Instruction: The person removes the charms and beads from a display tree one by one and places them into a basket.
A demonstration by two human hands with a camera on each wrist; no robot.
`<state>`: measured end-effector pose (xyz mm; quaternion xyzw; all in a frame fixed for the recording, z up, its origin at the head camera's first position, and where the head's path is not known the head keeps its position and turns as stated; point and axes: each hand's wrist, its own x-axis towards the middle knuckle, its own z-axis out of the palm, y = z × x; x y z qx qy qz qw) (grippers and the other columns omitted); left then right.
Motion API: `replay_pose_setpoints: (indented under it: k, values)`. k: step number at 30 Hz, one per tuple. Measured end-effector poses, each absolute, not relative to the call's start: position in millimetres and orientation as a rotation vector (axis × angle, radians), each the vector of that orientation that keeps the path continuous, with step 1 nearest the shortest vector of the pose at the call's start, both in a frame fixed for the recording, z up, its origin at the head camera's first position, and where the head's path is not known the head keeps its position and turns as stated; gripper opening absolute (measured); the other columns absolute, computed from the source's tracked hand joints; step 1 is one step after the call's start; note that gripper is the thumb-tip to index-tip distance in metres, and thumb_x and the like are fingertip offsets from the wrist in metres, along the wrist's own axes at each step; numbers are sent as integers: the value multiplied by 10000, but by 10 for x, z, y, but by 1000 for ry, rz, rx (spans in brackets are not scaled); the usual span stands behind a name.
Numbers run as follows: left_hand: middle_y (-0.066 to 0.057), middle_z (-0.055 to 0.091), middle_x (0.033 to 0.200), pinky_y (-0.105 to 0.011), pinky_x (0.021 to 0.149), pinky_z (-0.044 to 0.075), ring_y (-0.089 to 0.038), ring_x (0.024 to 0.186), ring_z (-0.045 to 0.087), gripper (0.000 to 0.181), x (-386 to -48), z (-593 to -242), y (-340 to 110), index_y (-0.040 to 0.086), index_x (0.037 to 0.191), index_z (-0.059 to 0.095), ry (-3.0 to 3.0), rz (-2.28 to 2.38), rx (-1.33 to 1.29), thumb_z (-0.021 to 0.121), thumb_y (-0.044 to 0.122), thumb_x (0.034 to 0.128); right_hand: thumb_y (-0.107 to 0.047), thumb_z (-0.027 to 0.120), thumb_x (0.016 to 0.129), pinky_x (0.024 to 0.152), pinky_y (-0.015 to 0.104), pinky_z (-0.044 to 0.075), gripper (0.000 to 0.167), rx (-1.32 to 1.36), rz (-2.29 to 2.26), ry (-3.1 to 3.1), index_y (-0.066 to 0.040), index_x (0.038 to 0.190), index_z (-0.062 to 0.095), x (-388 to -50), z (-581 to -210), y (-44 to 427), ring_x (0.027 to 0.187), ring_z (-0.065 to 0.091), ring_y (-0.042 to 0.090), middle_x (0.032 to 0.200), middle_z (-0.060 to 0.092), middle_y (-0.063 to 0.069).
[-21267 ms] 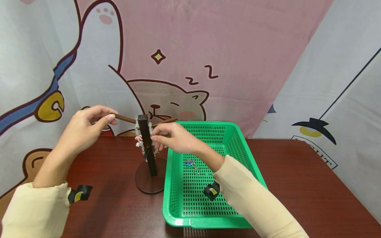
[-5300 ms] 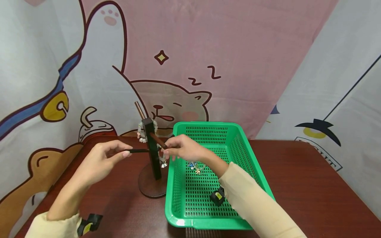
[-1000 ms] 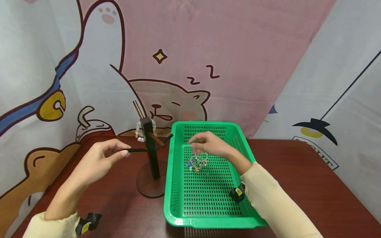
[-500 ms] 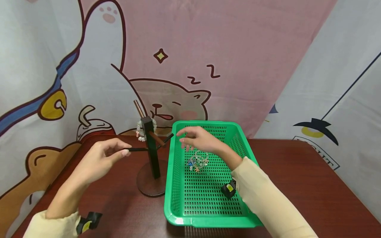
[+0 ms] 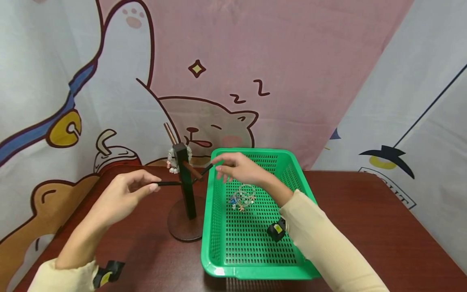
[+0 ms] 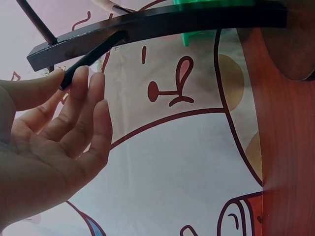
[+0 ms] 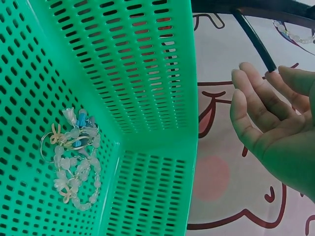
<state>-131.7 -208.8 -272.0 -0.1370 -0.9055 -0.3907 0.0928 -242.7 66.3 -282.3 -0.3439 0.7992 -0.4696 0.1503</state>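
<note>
"Fingers: how are they set?"

"Those of the left hand are closed in a pinch on the tip of the left black peg. By the right hand, its fingers loosely bent, the tip of the right black peg is touched; whether it is also pinched cannot be told."

"And how far along is the work?"

"Well along, judging by how things lie. Several pieces have been gathered in one heap, and one bracelet is left on the stand, hung from the far part of the upper brown bar. No bracelet is seen on either black peg."

"What is held in the basket?"

"Just that heap is seen in the green basket, laid on its floor toward the left wall. Whitish beads, a blue charm and pale bow charms can be made out; the number of bracelets cannot, being tangled. The basket is set on the desk, just right of the stand."
</note>
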Motion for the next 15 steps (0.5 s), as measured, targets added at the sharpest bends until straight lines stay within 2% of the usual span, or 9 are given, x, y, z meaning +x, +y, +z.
replay_pose_setpoints:
  k: [8, 15]
  values:
    - [-18, 647, 857, -271, 586, 399, -117, 720, 536, 124, -1315, -2727, -2092, 74, 969, 665, -2687, -1174, -387, 612, 145, 883, -92, 474, 954, 627, 328, 486, 248, -979, -1339, 2304, -17, 1174, 559, -2424, -2815, 648, 749, 602, 325, 894, 634, 219]
    - [-14, 654, 863, -272, 604, 407, -119, 747, 553, 142, -1316, -2717, -2101, 71, 982, 666, -2694, -1166, -389, 613, 159, 884, -92, 484, 950, 627, 324, 487, 213, -968, -1328, 2331, -25, 1131, 575, -2412, -2823, 637, 774, 594, 376, 862, 647, 167]
